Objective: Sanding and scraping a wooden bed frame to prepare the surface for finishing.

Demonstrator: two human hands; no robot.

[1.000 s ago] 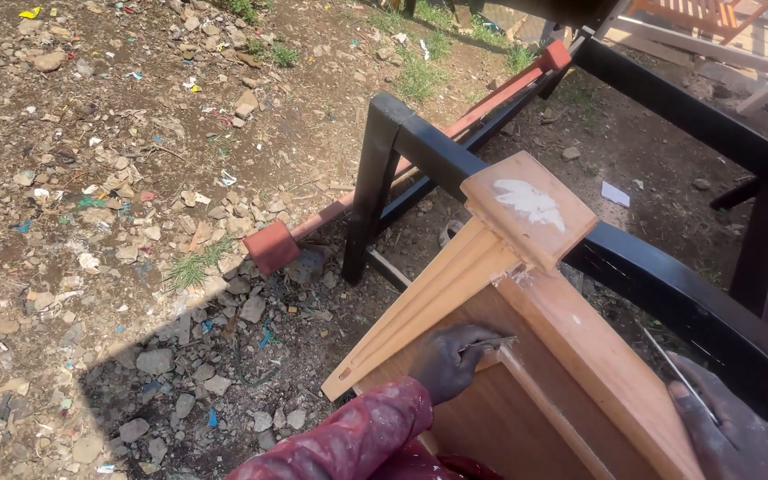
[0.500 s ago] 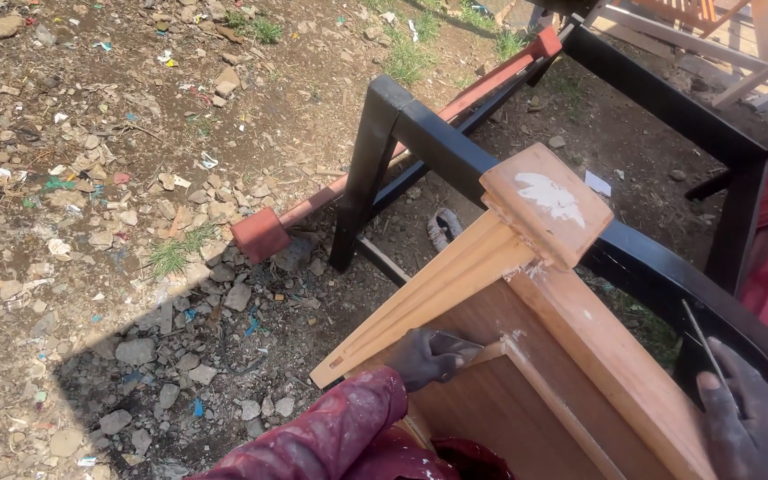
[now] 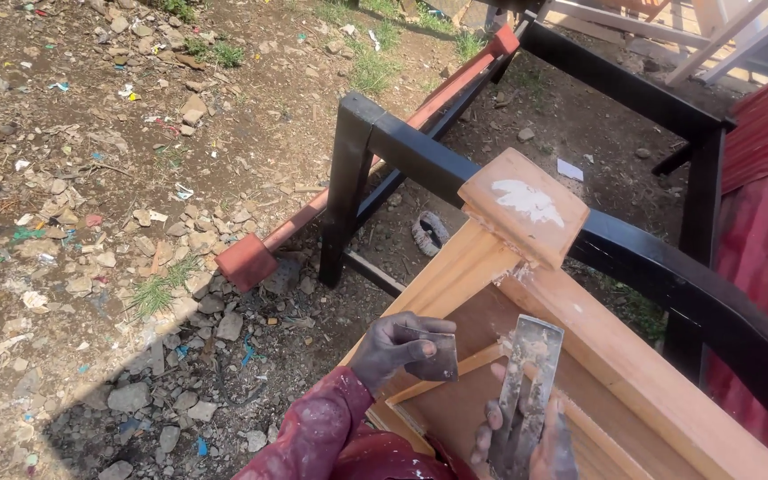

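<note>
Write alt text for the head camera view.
A left hand and a right hand each hold a flat metal scraper over a corner of a wooden furniture frame, which leans on a black frame above stony ground.

Black frame [image 3: 526, 182], stony ground [image 3: 91, 222]

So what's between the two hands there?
In the head view, bare wood: a thin strip of the cabinet frame crosses the gap between left hand and right hand.
</note>
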